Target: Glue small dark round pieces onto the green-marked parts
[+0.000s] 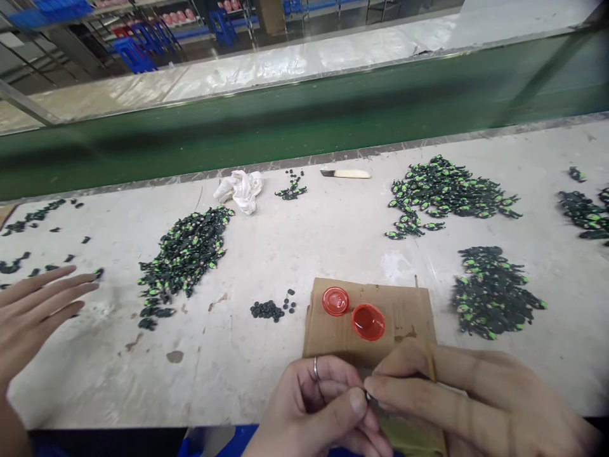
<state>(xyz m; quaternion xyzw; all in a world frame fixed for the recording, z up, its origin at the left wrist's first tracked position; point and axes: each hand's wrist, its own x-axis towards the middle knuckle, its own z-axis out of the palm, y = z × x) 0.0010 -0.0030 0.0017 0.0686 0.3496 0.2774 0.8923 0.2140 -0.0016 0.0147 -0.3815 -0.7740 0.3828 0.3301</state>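
My left hand (pixel 323 406), with a ring on one finger, is closed near the table's front edge and pinches a small dark piece (pixel 366 395). My right hand (pixel 466 393) meets it there, thumb and fingertip pressed at the same piece. A thin wooden stick (pixel 431 363) passes between my right fingers and points up and away. Most of the small piece is hidden by fingertips. Just beyond the hands lies a cardboard sheet (pixel 328 336), bearing a red cap (pixel 335 301) and a red cup (pixel 368 322) of reddish liquid.
Piles of small black-and-green figures lie left (pixel 185 254), back right (pixel 447 190) and right (pixel 495 292). Small black discs (pixel 267 310) are heaped mid-table. Behind sit a crumpled tissue (pixel 242 189) and a knife (pixel 349 174). Another person's hand (pixel 38 311) reaches in from the left.
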